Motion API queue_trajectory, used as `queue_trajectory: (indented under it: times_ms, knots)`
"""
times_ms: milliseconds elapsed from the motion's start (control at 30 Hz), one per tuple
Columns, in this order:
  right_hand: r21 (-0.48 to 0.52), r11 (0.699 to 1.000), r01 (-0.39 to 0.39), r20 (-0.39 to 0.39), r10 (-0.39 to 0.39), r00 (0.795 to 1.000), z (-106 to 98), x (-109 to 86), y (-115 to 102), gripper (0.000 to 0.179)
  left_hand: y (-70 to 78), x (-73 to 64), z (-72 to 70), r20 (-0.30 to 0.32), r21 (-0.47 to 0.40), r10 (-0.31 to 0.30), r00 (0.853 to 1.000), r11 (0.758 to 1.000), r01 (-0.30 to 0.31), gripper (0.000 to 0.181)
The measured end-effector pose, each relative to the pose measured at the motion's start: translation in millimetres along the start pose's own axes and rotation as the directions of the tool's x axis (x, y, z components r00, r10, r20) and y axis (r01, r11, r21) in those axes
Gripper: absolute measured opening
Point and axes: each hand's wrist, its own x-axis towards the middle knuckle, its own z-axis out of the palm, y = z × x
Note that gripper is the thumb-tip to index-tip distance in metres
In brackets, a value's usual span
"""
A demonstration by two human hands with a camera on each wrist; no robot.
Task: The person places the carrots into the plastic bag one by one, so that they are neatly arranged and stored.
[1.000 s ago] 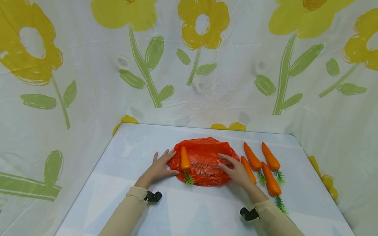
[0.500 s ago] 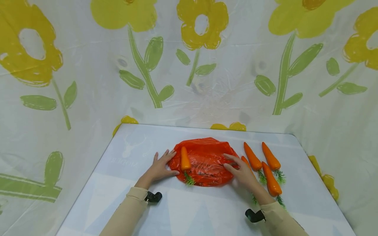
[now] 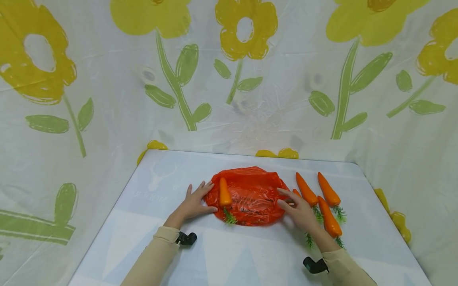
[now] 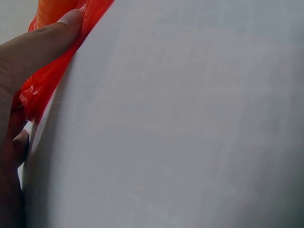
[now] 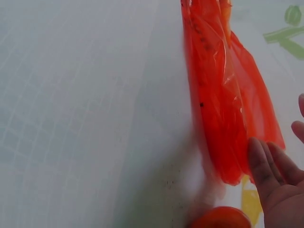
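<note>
A thin red plastic bag (image 3: 250, 192) lies spread on the table, with an orange toy carrot (image 3: 224, 192) with a green top on its left part. My left hand (image 3: 191, 204) rests on the bag's left edge, fingers spread; in the left wrist view the thumb lies on the red plastic (image 4: 47, 78). At the bag's right edge is my right hand (image 3: 300, 212), its fingers relaxed and gripping nothing; the right wrist view shows fingertips close against the bag (image 5: 223, 109). Beneath this hand another carrot (image 3: 296, 192) is mostly hidden.
Three more toy carrots lie right of my right hand: one upper left (image 3: 305, 190), one upper right (image 3: 328, 190) and one lower (image 3: 330, 218). The pale table (image 3: 229, 254) ends at a flower-printed curtain (image 3: 250, 127) behind and at the sides.
My right hand has slid right, from over the bag's right part to its edge, now covering most of one carrot. The left hand and the bag look unchanged.
</note>
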Motion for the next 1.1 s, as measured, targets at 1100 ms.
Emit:
queue_trajectory:
  times_ms: [1100]
  knots:
    - [0.069, 0.996, 0.055, -0.048, -0.051, 0.998, -40, -15.8, 23, 0.053, 4.4, -1.6, -1.6, -0.013, -0.003, 0.005, 1.000, 1.000, -0.005, 0.099]
